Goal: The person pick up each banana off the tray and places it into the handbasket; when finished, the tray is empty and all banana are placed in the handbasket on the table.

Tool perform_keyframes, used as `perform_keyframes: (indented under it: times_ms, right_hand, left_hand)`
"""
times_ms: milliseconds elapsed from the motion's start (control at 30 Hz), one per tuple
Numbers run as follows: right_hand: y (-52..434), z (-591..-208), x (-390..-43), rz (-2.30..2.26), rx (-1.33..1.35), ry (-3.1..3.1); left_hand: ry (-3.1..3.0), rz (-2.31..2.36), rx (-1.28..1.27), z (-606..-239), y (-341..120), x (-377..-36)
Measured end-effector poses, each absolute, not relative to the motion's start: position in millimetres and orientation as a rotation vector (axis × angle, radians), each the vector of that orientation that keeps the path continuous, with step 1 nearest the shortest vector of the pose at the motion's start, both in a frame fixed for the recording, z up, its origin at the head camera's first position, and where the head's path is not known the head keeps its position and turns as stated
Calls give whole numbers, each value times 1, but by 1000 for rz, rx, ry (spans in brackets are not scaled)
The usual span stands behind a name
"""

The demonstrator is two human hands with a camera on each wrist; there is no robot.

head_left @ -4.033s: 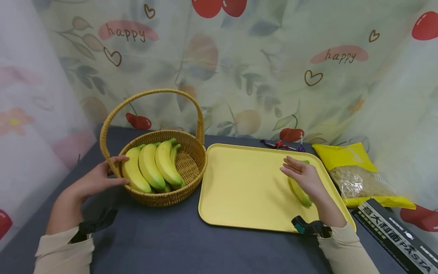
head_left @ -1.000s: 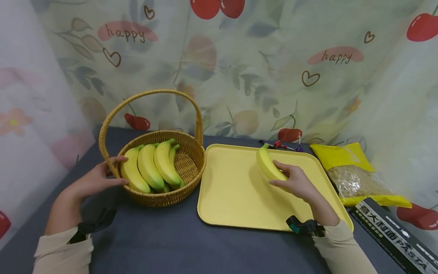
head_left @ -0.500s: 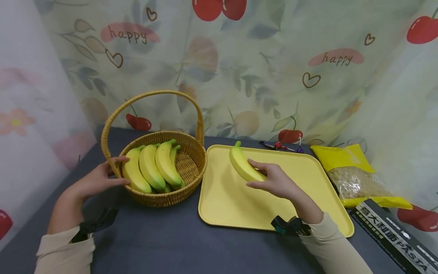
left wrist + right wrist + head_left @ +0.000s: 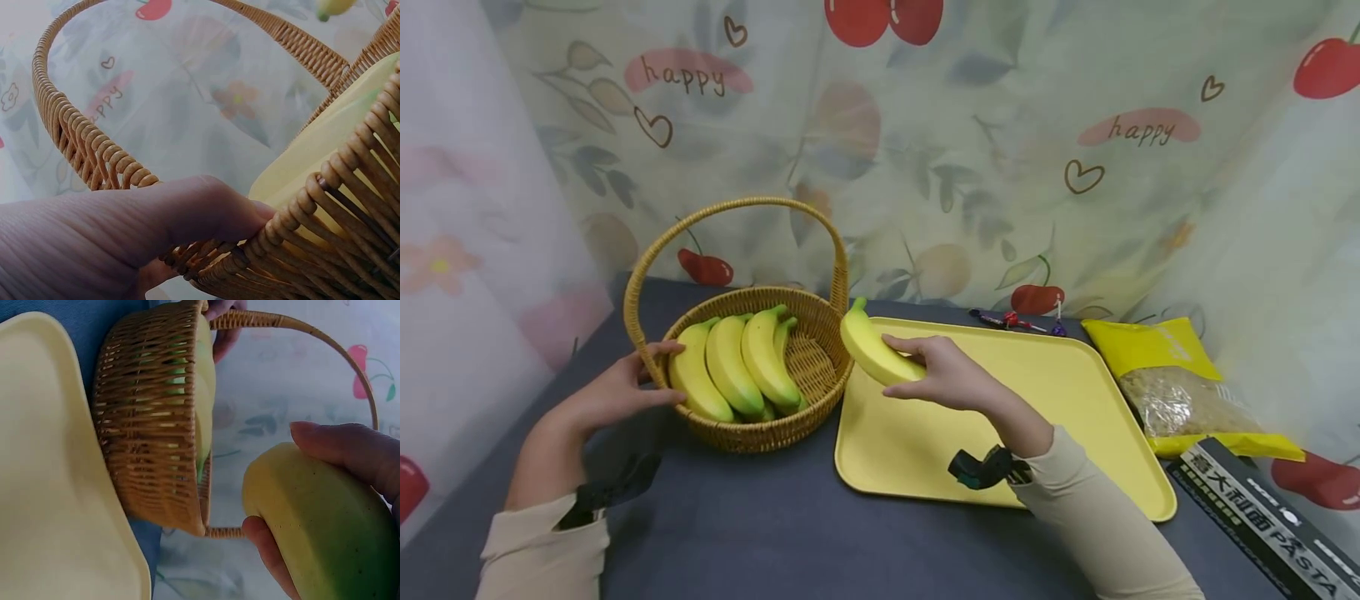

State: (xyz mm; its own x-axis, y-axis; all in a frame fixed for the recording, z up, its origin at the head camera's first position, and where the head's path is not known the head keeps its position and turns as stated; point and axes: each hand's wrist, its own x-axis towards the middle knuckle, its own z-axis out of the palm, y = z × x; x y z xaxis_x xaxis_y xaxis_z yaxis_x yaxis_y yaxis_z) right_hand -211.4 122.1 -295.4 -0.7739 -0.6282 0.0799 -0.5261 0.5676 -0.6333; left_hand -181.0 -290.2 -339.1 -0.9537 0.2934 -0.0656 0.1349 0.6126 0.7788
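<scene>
A: Right hand (image 4: pixel 951 379)?

B: Forearm angled in over the tray (image 4: pixel 1075 392), fingers and thumb curled round a banana (image 4: pixel 872 350), held raised at the basket (image 4: pixel 760 425) rim, stem tip up.

A: Left hand (image 4: pixel 617 392)?

B: Wrist low on the table (image 4: pixel 760 517), thumb over the basket's near-left rim, fingers against its wall; looks like a loose grip, though the wrist view is dark. Bunch of bananas (image 4: pixel 737 367) lies inside.

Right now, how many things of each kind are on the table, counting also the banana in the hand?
Bananas: 5, one in the right hand, four in the basket
Basket: 1
Tray: 1
Yellow bag: 1
Pasta box: 1
Total: 9
</scene>
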Motion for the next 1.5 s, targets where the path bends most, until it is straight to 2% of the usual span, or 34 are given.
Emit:
perform_keyframes:
  times_ms: [433,800,1200,1500]
  right_hand:
    - [64,-294,-250,-774,-1035,2538]
    - [20,-316,-274,-789,-842,2574]
    - [-2,-308,-286,-818,-870,2523]
    - [-9,-312,-289,-872,-731,2373]
  left_hand:
    - [2655,1252,372,-339,-289,-182]
    - [2652,1244,364,-340,-288,-185]
    - [2649,1255,363,-340,-291,-184]
    - [2651,1248,357,-339,-292,-182]
